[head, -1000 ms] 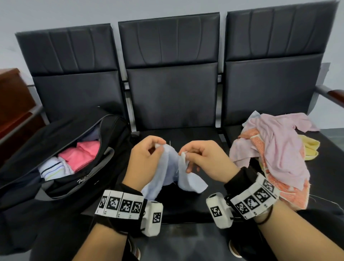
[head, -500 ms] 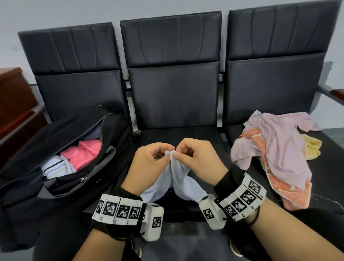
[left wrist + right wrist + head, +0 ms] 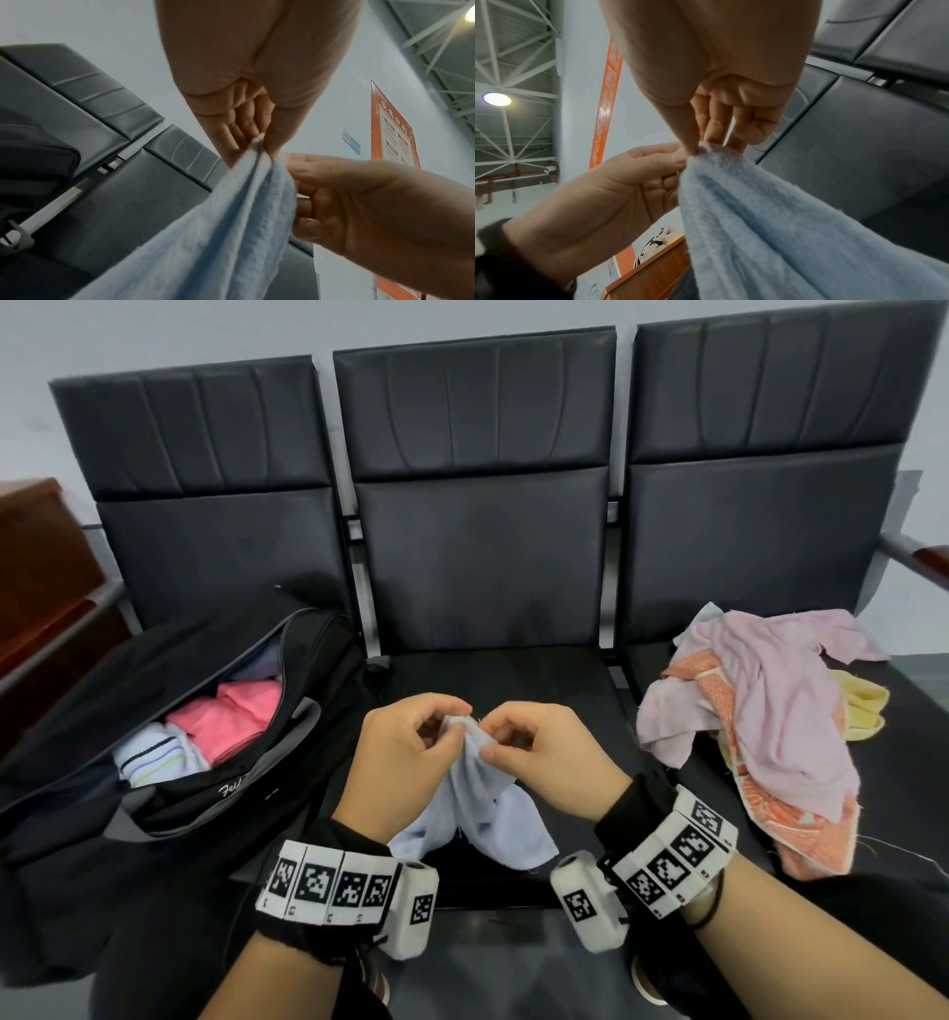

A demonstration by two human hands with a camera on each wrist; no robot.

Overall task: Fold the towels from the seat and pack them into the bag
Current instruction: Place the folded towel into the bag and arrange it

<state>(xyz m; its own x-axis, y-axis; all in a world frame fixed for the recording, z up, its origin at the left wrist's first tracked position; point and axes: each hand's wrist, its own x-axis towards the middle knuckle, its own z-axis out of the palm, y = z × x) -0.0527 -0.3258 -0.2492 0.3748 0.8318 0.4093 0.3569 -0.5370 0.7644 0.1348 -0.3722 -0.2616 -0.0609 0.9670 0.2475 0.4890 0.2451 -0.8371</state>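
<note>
Both hands (image 3: pixel 405 752) (image 3: pixel 544 757) pinching fuzzy pale-blue towel (image 3: pixel 482 819), two draped halves hanging

Both hands raised, close together: left hand (image 3: pixel 405 752), right hand (image 3: pixel 539 757), thumb and fingers pinched, wrists angled inward.

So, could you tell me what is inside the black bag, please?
Inside the black bag: a pink folded towel and a white striped one. Anything beneath them is covered.

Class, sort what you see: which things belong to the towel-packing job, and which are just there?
Part of the job:
- light blue towel, pinched by left hand and right hand
- black bag, open
- towel pile on the right seat

Just there:
- wooden furniture
- orange wall poster
</note>
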